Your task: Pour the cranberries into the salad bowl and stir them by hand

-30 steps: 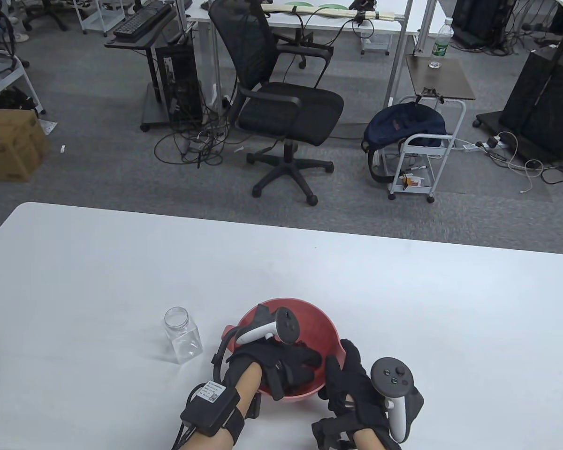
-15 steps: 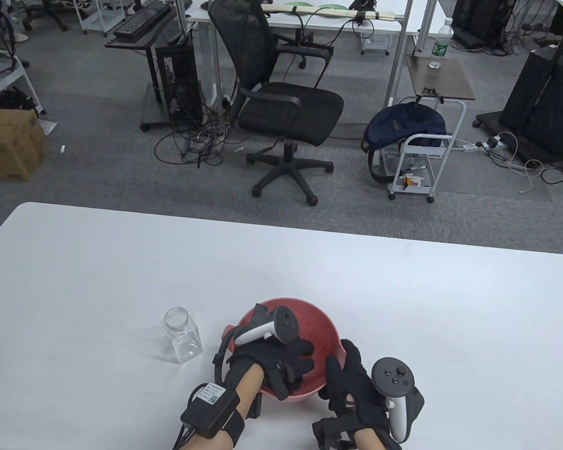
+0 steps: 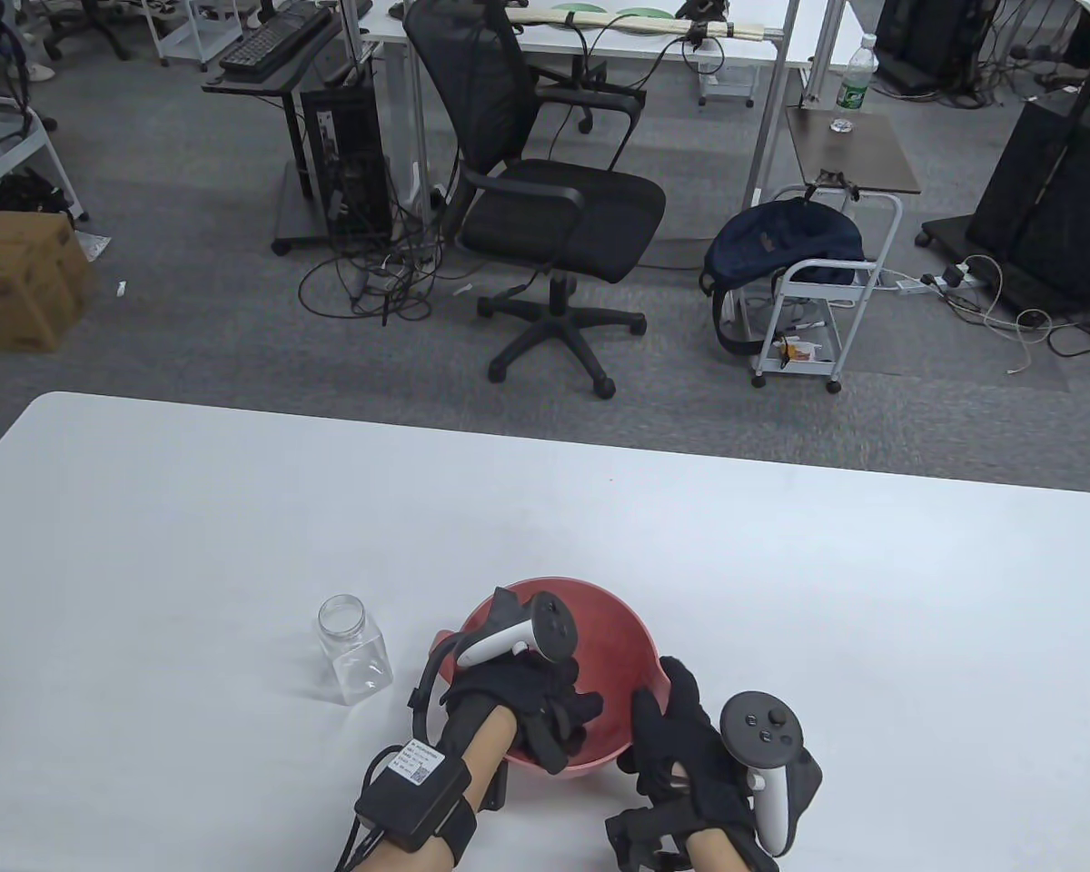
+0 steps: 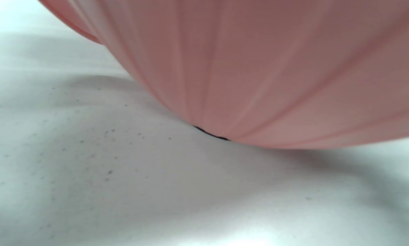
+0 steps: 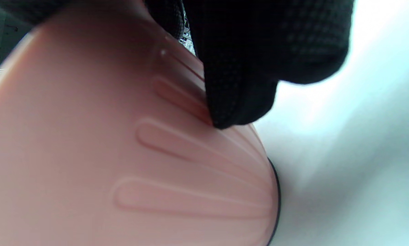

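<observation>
The left hand (image 3: 531,704) is reaching into the red bowl (image 3: 622,636) near the table's (image 3: 191,509) front edge, fingers curled, grip contents unseen, while the right hand (image 3: 681,736) is pressing against its outer wall.

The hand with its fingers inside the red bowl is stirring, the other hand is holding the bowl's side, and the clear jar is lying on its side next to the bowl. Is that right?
Not quite. The clear jar stands upright, mouth up, beside the red bowl, as the table view shows. The rest holds: the left hand has its fingers inside the bowl, and the right hand holds the bowl's side.
</observation>
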`<state>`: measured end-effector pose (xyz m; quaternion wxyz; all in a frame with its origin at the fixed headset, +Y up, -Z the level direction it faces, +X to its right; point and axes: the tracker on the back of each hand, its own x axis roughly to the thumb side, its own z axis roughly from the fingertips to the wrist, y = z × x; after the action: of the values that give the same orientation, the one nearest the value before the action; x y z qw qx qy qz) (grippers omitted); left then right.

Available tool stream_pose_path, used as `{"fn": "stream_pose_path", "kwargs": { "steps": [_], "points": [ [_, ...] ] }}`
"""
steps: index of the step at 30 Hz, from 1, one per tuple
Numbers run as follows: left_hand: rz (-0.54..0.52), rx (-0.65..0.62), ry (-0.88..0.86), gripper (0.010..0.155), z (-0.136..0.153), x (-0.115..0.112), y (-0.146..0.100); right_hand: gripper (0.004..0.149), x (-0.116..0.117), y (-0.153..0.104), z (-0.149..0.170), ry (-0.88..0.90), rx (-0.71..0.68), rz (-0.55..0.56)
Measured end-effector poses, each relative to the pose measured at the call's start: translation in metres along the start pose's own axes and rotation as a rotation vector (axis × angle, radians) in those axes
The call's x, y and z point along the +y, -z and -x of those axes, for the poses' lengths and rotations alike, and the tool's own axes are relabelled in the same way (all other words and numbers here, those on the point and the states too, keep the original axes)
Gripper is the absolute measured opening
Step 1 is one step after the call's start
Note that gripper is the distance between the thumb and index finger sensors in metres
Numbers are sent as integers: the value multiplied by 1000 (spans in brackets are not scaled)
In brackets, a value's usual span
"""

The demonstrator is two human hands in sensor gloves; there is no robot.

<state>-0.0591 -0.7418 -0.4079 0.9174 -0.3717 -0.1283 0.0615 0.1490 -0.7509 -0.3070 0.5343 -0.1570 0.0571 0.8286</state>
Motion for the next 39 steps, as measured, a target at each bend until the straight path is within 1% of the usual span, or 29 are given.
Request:
{"fn": "stream_pose_path", "kwargs": {
  "steps": [9,20,29,39],
  "points": [
    [54,37,3,66,2,-2,2,65,0,0,0,0,1,1],
    [54,54,20,59,1,-1,1,65,0,0,0,0,0,0],
    [15,-6,73,50,-3,-1,-1,65,0,1,0,-2,-4,1],
    [6,-47,51,55,-4,0,-1,65,0,1,0,-1,-1,1]
  ]
}}
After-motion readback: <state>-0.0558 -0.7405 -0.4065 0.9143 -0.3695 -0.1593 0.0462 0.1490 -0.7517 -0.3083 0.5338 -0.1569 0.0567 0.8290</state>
